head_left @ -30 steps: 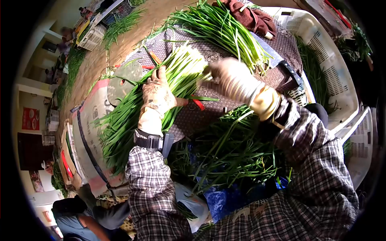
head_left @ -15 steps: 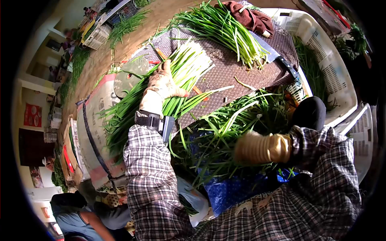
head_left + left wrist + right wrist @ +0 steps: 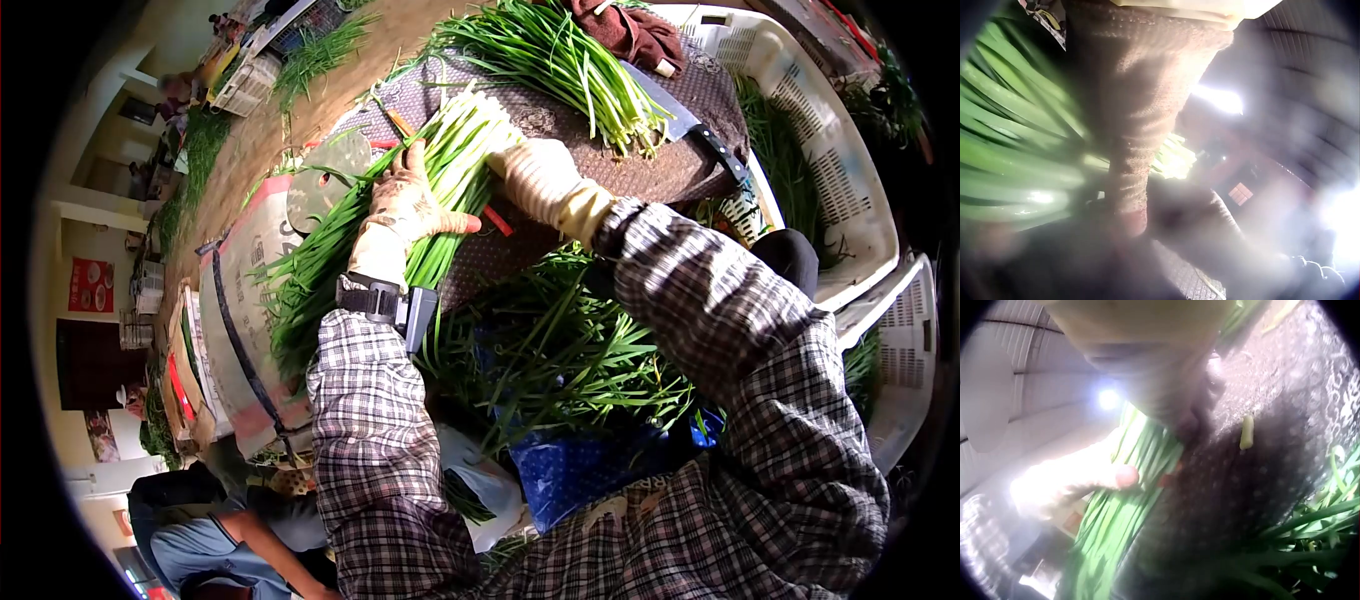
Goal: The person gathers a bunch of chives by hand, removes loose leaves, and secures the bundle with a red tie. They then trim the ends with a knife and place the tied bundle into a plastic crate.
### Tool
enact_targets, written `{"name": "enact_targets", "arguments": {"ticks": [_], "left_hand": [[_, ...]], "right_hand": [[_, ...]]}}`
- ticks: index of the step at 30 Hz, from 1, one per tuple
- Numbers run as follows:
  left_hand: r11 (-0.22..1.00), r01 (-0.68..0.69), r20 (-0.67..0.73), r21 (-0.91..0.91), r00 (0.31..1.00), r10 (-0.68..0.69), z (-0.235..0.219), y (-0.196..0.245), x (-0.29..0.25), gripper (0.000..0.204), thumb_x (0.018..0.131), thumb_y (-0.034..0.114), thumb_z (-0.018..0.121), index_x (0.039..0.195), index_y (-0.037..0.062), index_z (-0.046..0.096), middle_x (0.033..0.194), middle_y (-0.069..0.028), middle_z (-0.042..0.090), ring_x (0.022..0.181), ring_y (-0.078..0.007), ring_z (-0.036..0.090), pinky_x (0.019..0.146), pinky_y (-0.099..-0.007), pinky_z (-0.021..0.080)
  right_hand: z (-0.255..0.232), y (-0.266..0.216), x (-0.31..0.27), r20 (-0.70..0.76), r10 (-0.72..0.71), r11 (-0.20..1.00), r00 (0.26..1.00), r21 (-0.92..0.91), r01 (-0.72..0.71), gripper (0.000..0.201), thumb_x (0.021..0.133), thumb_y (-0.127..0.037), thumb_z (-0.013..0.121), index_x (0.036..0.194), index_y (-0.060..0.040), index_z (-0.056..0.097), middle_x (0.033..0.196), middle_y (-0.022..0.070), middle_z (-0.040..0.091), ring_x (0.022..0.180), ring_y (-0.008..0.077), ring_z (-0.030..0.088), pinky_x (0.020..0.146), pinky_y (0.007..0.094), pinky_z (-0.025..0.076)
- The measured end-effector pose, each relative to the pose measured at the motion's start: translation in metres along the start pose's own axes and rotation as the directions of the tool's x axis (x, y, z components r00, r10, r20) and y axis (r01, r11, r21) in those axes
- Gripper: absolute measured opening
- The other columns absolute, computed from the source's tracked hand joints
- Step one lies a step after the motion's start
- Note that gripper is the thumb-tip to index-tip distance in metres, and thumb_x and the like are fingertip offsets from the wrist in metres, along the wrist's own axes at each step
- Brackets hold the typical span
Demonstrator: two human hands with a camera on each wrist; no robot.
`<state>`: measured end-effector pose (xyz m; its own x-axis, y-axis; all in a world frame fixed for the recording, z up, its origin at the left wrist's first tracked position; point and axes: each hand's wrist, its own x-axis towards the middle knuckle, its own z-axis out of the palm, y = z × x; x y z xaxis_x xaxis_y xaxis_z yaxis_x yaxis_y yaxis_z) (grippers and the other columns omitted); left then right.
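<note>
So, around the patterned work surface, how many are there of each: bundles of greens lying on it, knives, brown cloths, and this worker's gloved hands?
Bundles: 2, near bundle and far bundle
Knife: 1
Brown cloth: 1
Gloved hands: 2, left hand and right hand
Total: 6

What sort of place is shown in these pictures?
Probably a place for preparing vegetables: two bundles of green stalks, a large knife beside one of them, and a white plastic crate with more greens.
</note>
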<state>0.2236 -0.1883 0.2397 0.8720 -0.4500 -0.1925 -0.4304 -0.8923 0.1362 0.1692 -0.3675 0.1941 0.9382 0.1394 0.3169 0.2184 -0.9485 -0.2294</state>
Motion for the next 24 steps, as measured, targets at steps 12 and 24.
{"name": "enact_targets", "arguments": {"ticks": [12, 24], "left_hand": [[0.971, 0.127, -0.098, 0.2, 0.989, -0.109, 0.012, 0.011, -0.003, 0.126, 0.044, 0.045, 0.085, 0.141, 0.006, 0.014, 0.138, -0.0212, 0.033, 0.127, -0.0329, 0.036, 0.104, -0.039, 0.033], [0.925, 0.044, -0.305, 0.377, 0.949, 0.079, 0.046, -0.007, -0.002, 0.097, 0.066, 0.024, 0.072, 0.142, 0.0072, 0.014, 0.126, -0.0174, 0.045, 0.111, -0.031, 0.05, 0.089, -0.0432, 0.042]], "right_hand": [[0.007, -0.002, -0.039, -0.082, -0.299, 0.901, 0.951, 0.303, 0.309, 0.021, 0.072, -0.023, 0.065, 0.092, -0.0156, 0.066, 0.078, 0.0098, 0.064, 0.072, 0.0295, 0.062, 0.065, 0.0394, 0.049], [-0.008, -0.034, -0.034, -0.196, -0.041, 0.871, 0.98, 0.473, 0.131, 0.016, 0.076, -0.027, 0.061, 0.083, -0.0135, 0.066, 0.068, 0.0112, 0.061, 0.069, 0.0321, 0.061, 0.06, 0.0401, 0.048]]}}
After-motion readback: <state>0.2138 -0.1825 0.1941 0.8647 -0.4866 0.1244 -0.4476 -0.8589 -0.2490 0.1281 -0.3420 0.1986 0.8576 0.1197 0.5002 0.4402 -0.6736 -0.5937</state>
